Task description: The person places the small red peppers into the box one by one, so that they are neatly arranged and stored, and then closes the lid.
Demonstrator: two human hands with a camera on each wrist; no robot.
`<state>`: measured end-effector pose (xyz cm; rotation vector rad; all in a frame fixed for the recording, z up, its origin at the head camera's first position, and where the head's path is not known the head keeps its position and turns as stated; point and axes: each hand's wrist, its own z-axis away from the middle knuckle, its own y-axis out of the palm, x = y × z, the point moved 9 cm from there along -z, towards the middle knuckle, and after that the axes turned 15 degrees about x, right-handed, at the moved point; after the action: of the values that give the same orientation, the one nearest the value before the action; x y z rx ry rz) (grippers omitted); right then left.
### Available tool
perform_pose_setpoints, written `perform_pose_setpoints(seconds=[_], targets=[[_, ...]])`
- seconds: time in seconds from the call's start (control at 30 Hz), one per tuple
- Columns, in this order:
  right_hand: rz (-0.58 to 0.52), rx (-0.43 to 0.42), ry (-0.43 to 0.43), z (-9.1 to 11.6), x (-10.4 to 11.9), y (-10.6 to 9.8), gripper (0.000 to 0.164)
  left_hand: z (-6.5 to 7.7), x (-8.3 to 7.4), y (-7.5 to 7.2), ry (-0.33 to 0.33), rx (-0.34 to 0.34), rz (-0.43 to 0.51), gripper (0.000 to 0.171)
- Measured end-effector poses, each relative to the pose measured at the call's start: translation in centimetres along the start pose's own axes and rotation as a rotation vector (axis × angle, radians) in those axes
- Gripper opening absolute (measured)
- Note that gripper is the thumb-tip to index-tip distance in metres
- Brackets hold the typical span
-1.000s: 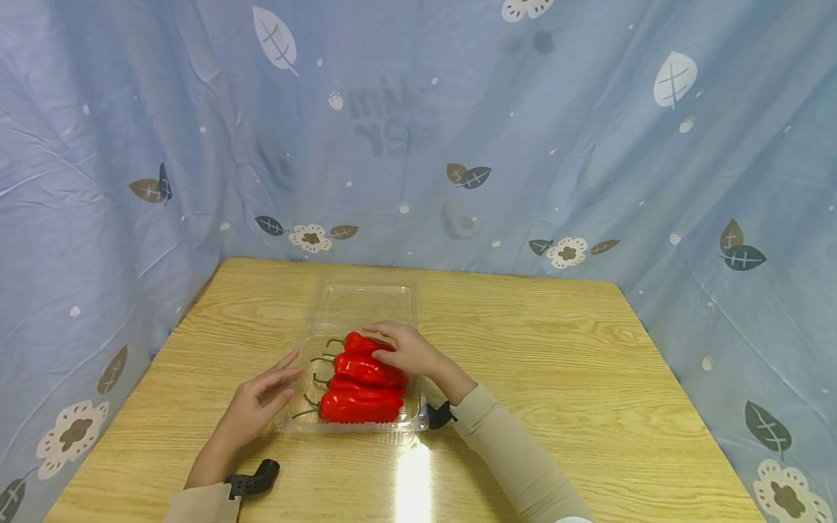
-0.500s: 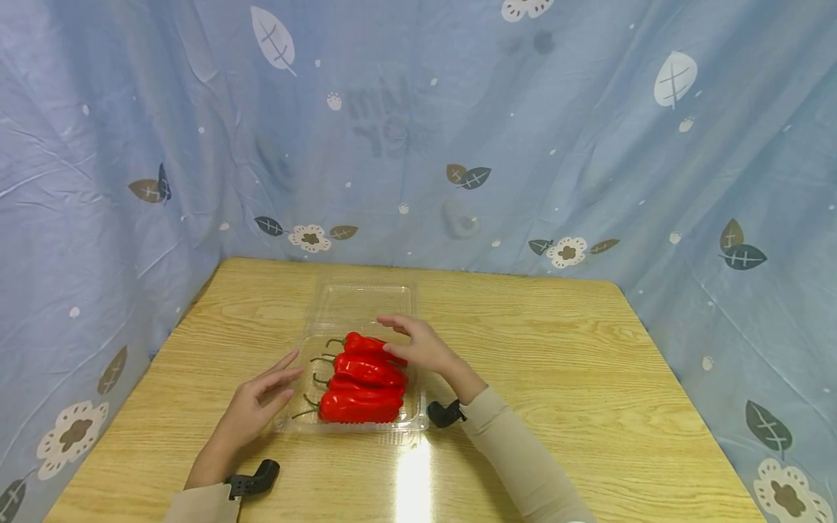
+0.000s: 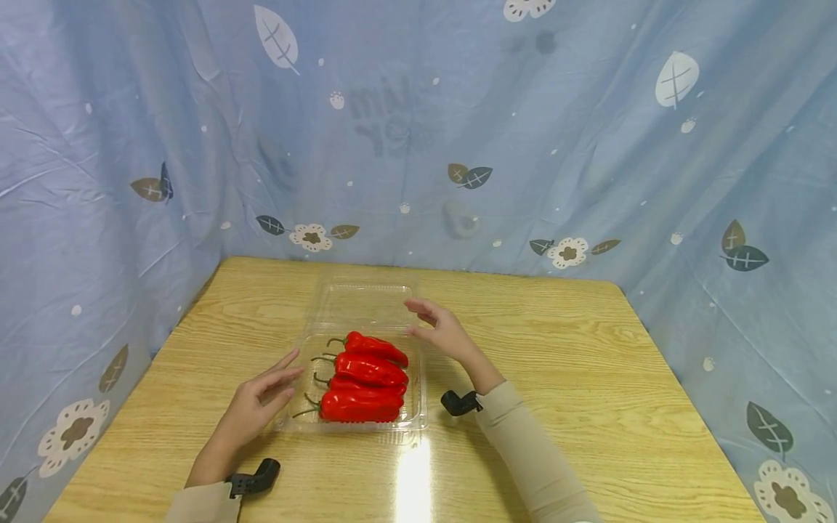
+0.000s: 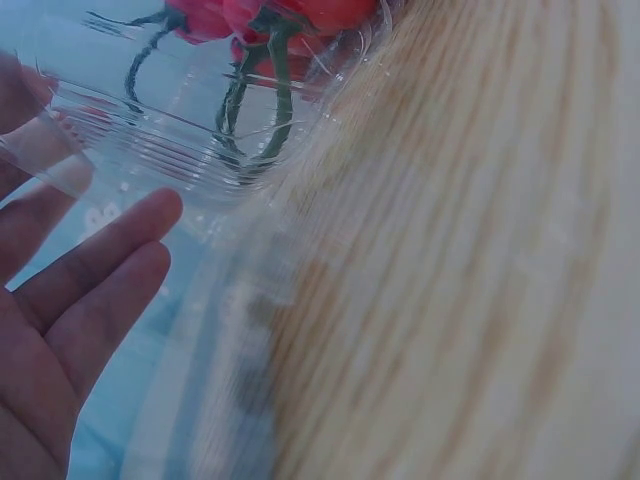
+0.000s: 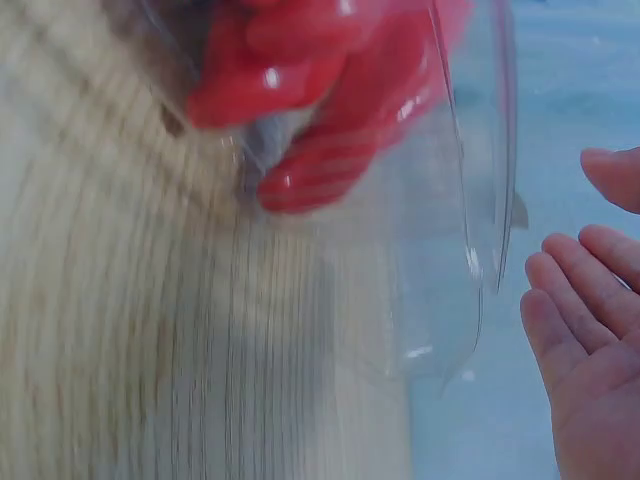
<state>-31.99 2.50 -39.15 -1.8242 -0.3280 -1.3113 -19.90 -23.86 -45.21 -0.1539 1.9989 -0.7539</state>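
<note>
Several long red peppers (image 3: 362, 405) lie side by side in a clear plastic clamshell box (image 3: 422, 407), their green stems pointing left. The box's lid (image 3: 368, 305) is folded back behind it. My left hand (image 3: 251, 410) is at the box's left side, fingers extended and holding nothing; in the left wrist view its fingers are beside the clear wall, near the pepper stems (image 4: 280, 100). My right hand (image 3: 450, 335) hovers off the back right corner, near the hinge, with nothing in it. In the right wrist view its fingers are apart from the box, and pepper tips (image 5: 315, 180) show through the plastic.
The box rests on a wood-grain table (image 3: 556, 378). A blue curtain (image 3: 405, 131) with leaf and flower prints hangs behind the table and along both sides. Each wrist wears a black camera mount, such as the left one (image 3: 256, 479).
My right hand has let go of the rearmost pepper and drawn back up and to the right, off the box. My left hand and the peppers have stayed put.
</note>
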Motion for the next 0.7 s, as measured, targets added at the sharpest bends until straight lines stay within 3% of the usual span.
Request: perform_pose_setpoints(seconds=[0.27, 0.7], targets=[[-0.106, -0.054, 0.048, 0.3, -1.6, -1.7, 0.053, 0.0, 0.4, 0.0, -0.002, 0.004, -0.005, 0.033], [-0.195, -0.132, 0.176, -0.8, -7.6, -2.6, 0.056, 0.1, 0.2, 0.1, 0.002, 0.007, 0.001, 0.032]])
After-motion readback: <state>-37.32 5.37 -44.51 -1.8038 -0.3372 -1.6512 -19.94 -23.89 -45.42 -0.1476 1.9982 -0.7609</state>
